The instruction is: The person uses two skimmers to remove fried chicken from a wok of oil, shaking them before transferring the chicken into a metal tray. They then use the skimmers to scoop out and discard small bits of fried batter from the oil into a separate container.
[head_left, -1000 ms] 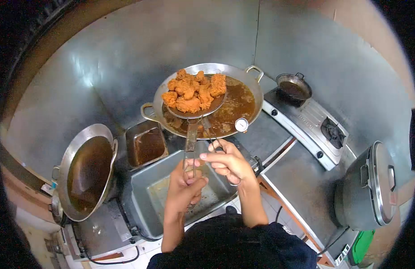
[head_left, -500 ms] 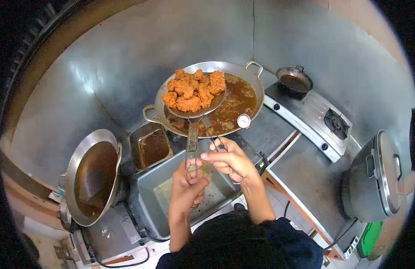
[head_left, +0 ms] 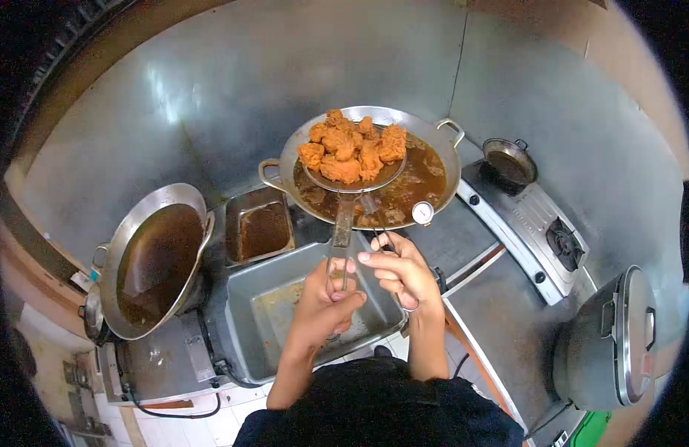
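Golden-brown fried chicken pieces [head_left: 352,153] fill one round metal skimmer [head_left: 353,176], held above the large steel wok [head_left: 441,145] of brown oil. Left hand [head_left: 326,305] grips the skimmer handle; right hand [head_left: 400,272] clasps thin metal tongs [head_left: 378,235]. A second oil-filled wok [head_left: 154,257] sits well left.

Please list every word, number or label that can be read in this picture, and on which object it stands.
None can be read.
Thermometer dial on the wok: markings too small.
Rice cooker: red patch, blurred.
Gas stove: front marking blurred.
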The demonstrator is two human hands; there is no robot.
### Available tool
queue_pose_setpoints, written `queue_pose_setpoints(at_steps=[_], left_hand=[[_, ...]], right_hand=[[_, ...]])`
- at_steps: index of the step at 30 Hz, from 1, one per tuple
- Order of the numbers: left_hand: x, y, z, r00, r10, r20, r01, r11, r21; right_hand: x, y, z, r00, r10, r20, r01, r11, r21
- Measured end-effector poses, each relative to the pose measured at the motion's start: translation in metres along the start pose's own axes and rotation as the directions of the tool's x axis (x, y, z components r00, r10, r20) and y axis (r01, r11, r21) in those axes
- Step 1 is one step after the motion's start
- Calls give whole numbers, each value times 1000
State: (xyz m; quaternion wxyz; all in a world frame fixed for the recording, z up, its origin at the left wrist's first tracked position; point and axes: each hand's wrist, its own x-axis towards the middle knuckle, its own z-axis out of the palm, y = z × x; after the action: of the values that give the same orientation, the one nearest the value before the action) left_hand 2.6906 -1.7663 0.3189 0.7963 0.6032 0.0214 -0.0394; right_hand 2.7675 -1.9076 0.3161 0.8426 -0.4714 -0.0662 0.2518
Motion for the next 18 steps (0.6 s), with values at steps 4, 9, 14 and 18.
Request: queue_pose_setpoints(at_steps=[4, 9, 14, 18], left_hand=[[-2, 2, 0, 1000, -7, -2, 7, 1000, 12], [-3, 1, 1, 1000, -26, -6, 26, 1000, -7], [-1, -1, -1, 1000, -12, 6, 12, 1000, 3], [-1, 0, -1, 1000, -10, 8, 10, 1000, 18]], right_hand=[[-1, 1, -2, 999, 26, 32, -27, 999, 43], [-2, 3, 0, 1000, -19, 25, 17, 999, 48], [-1, 5, -2, 999, -26, 31, 25, 998, 49], [-2, 3, -1, 999, -21, 35, 20, 999, 43]])
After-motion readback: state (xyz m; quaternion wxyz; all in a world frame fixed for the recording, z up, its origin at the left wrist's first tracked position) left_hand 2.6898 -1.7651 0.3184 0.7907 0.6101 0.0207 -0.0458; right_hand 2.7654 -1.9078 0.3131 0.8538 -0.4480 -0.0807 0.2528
